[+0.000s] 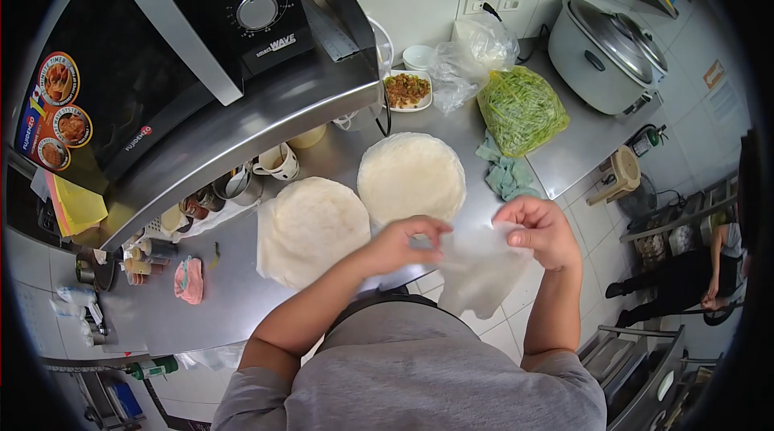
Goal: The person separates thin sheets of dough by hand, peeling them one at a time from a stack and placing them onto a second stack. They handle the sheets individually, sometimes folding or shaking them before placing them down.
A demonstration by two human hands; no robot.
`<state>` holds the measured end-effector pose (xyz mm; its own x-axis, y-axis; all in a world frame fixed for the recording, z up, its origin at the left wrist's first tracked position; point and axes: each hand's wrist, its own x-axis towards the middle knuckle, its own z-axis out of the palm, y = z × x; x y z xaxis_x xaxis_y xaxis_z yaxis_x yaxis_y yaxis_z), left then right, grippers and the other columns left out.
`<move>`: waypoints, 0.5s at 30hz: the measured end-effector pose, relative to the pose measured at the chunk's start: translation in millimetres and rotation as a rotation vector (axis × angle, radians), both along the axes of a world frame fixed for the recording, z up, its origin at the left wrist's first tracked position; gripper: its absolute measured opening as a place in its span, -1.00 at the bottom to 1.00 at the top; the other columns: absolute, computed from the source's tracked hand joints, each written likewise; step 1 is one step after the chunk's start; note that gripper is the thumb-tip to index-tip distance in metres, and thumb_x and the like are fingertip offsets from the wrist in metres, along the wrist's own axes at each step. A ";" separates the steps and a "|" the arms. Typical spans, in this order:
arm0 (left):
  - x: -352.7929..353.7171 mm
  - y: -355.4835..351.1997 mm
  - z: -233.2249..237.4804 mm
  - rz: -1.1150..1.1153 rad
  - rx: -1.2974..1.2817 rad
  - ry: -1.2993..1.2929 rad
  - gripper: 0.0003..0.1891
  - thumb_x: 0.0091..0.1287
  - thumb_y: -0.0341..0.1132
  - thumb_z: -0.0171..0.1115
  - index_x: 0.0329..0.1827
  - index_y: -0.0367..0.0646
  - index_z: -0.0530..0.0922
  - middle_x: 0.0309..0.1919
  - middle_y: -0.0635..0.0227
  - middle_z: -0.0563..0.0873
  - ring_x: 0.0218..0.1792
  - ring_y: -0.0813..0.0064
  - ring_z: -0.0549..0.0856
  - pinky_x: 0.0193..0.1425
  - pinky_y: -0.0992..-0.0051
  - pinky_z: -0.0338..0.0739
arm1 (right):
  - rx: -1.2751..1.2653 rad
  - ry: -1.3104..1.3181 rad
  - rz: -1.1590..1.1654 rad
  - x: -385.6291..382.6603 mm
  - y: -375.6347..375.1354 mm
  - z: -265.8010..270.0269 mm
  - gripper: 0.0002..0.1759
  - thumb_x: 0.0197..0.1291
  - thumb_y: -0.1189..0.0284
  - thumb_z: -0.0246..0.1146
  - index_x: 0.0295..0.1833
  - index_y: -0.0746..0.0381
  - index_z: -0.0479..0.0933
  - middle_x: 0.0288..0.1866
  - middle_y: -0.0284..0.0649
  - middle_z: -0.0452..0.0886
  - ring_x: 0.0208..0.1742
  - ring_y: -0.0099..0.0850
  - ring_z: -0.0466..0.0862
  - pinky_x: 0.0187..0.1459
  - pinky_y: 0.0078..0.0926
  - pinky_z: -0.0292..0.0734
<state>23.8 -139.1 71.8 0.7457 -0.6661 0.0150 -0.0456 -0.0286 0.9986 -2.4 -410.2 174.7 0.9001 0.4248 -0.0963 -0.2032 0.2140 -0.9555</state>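
A thin translucent sheet [482,274] hangs between my two hands, above the front edge of the steel counter. My left hand [405,244] pinches its left side with thumb and fingers curled together. At its upper right corner, my right hand [542,233] is closed on it between thumb and fingers. Beyond the sheet lies a round stack of pale wrappers [412,177]. A second round pale stack [314,229] rests on white paper or plastic to the left, beside my left forearm.
Behind the stacks are a plate of chopped food [407,91], a bag of green vegetables [522,111], a green cloth [509,176] and a rice cooker [603,56]. A microwave [161,36] stands upper left, near a mug [276,162]. A seated person [693,278] is far right.
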 end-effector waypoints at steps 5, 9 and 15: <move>42.3 23.9 0.1 0.186 -0.062 0.331 -0.80 0.21 -0.52 0.35 -0.25 -0.11 0.47 -0.24 0.50 0.59 -0.11 0.70 0.56 0.05 0.60 0.44 | -0.359 -0.002 -0.053 58.6 -4.2 -33.2 -0.56 0.00 0.70 0.35 0.08 0.36 0.56 -0.20 -0.31 0.68 -0.25 -0.61 0.62 -0.16 -0.68 0.52; 64.2 17.7 27.0 0.472 0.056 -0.118 -0.79 0.19 -0.48 0.35 -0.16 -0.15 0.52 -0.33 0.43 0.64 -0.24 0.56 0.62 -0.07 0.48 0.49 | -0.434 -0.293 -0.318 90.1 21.0 -46.6 -0.62 0.00 0.71 0.33 0.01 0.30 0.62 -0.27 -0.37 0.63 -0.28 -0.58 0.53 -0.18 -0.64 0.46; 67.1 23.6 -8.7 0.666 0.510 -1.008 -0.82 0.10 -0.47 0.30 -0.21 -0.11 0.64 -0.34 0.37 0.65 -0.12 0.35 0.62 0.25 0.17 0.36 | -0.656 -0.831 -0.457 102.8 23.8 -106.6 -0.70 -0.10 0.71 0.34 -0.20 0.18 0.68 -0.27 -0.22 0.63 -0.17 -0.29 0.60 -0.10 -0.44 0.49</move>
